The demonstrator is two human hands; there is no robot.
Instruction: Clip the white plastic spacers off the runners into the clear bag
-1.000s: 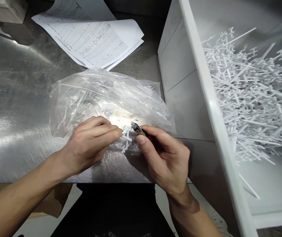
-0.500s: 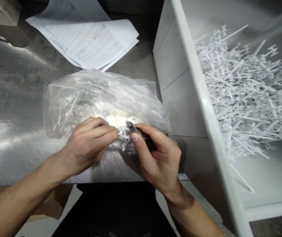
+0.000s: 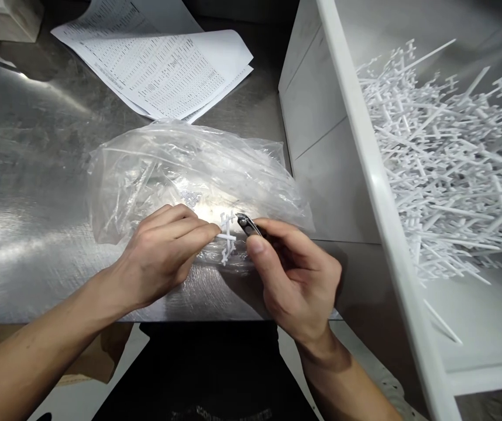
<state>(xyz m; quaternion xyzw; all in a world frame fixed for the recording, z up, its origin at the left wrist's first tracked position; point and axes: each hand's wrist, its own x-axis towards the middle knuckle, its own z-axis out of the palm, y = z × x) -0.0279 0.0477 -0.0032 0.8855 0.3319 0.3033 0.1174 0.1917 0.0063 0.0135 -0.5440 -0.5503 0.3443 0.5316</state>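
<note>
My left hand [image 3: 169,251] pinches the stem of a small white branched plastic sprue [image 3: 229,238], its arms pointing away from the fingers. Just right of it, my right hand [image 3: 292,269] is closed round a metal nail clipper [image 3: 247,224]. The clipper's jaws are a short gap away from the sprue's upper branch. Under both hands lies a crumpled clear plastic bag [image 3: 189,152], with a little heap of tiny pale pieces [image 3: 191,199] showing on or in it.
To the right, a white bin [image 3: 376,175] holds a large pile of white sprues [image 3: 461,169]; its tall wall stands beside my right hand. Printed sheets [image 3: 167,70] lie behind the bag on the metal table [image 3: 27,175]. A box-like block [image 3: 7,20] sits at the far left.
The clipper has moved right, away from the sprue, and a gap now shows between them. The sprue has turned in my left fingers, and the view has shifted slightly.
</note>
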